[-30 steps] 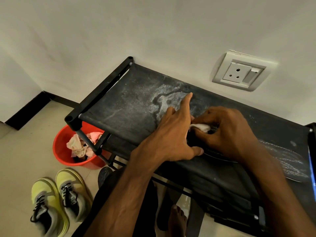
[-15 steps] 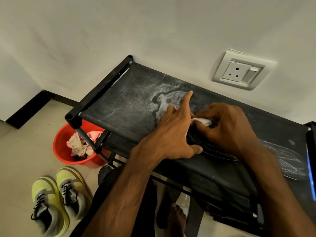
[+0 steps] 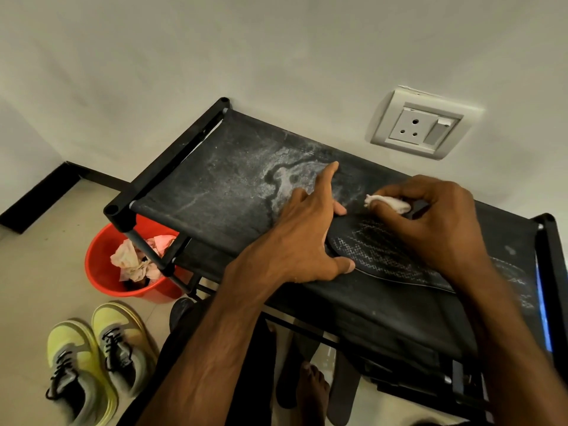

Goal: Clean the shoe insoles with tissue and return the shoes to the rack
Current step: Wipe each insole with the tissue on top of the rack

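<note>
left hand (image 3: 307, 238): lying across the rounded end of the black insole (image 3: 384, 256) with pale zigzag stitching, fingers straight, thumb pressing its near edge, index finger stretching toward the wall.
right hand (image 3: 436, 216): curling over the insole's far edge, pinching a crumpled white tissue (image 3: 388, 205).
insole: lying flat on the dusty fabric top of the black shoe rack (image 3: 215, 186), long axis running along the shelf, rounded end pointing left.
floor: yellow sneakers (image 3: 98, 361) sitting near a red bucket (image 3: 101, 265).
</note>
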`<state>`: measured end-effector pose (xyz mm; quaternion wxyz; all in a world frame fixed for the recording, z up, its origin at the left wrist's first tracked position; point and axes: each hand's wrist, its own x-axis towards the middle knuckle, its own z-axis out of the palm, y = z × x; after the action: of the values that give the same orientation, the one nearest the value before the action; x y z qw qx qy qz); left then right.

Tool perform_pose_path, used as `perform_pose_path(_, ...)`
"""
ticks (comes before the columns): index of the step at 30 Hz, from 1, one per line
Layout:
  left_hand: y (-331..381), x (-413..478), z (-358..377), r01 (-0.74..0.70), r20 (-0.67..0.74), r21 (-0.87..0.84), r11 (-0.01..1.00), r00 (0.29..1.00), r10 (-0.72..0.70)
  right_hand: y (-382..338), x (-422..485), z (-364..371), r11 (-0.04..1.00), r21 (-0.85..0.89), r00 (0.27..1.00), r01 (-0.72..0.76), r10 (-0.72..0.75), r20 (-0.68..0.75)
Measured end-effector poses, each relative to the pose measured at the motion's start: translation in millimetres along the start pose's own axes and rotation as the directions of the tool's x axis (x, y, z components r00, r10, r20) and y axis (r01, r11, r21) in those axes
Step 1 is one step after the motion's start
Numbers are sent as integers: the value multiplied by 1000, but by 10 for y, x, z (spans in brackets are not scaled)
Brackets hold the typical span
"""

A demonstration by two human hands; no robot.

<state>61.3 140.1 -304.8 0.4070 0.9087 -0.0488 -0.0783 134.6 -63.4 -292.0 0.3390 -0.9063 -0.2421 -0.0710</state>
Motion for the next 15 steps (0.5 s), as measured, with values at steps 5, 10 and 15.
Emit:
perform_pose_path(5,14,2,11,-1,-5,4,1000,1000,1,-38,1,58,999,35,998,2,-4,61)
perform_pose_path(10,3,11,26,-8,-23,-17,1000,1000,7,-113,5,155,996,-36,988,80,-75,132)
perform_pose_path(15,-16,15,29,3,-6,-46,999,1000,-3,-228,-19,248,982,-47,968,184,-173,181)
